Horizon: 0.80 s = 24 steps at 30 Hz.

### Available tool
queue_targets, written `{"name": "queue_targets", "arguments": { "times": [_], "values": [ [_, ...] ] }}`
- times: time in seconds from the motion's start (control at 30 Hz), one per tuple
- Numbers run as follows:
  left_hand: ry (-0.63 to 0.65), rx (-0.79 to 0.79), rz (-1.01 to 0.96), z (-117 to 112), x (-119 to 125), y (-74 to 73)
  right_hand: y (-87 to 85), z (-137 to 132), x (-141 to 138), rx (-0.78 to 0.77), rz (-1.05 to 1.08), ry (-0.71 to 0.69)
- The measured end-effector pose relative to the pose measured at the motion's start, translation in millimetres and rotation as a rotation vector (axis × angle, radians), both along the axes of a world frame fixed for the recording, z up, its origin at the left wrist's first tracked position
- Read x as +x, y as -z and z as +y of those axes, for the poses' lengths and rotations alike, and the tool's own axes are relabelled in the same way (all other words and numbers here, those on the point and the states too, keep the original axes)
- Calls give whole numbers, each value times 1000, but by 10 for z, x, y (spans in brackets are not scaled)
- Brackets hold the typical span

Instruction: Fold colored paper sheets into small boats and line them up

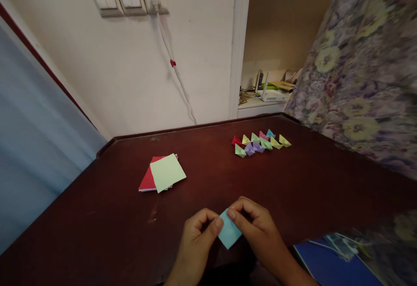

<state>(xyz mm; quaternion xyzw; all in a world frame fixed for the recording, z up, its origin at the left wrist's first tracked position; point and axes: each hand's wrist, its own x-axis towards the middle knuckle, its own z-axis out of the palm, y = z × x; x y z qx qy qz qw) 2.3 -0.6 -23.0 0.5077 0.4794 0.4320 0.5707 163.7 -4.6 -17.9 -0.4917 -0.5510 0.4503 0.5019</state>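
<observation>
My left hand (197, 234) and my right hand (256, 225) both pinch a small light-blue piece of paper (229, 232) just above the near edge of the dark red-brown table (208, 164). The paper is folded and tilted like a diamond between my thumbs and fingers. A stack of square papers (163, 173), pale green on top and red beneath, lies on the table to the left, beyond my hands. A cluster of several small folded paper shapes (260, 143) in red, green, yellow, purple, pink and blue sits at the far right of the table.
A flowered cloth (361, 69) hangs over the table's right side. A blue book with a cable (332, 260) lies at the near right. Wall switches and a plugged white cable (176, 69) are behind the table; a shelf holds a white router (269, 93).
</observation>
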Motion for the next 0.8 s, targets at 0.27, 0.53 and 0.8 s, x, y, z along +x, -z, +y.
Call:
{"name": "queue_targets", "arguments": {
  "times": [0.27,0.53,0.8],
  "values": [
    [-56,13,-84,14,-53,56,72,-19,10,-163,52,-101],
    [8,15,-130,25,-22,39,106,-7,-18,-111,166,-53],
    [-69,46,-193,17,-7,60,110,6,-14,36,135,25]
  ]
}}
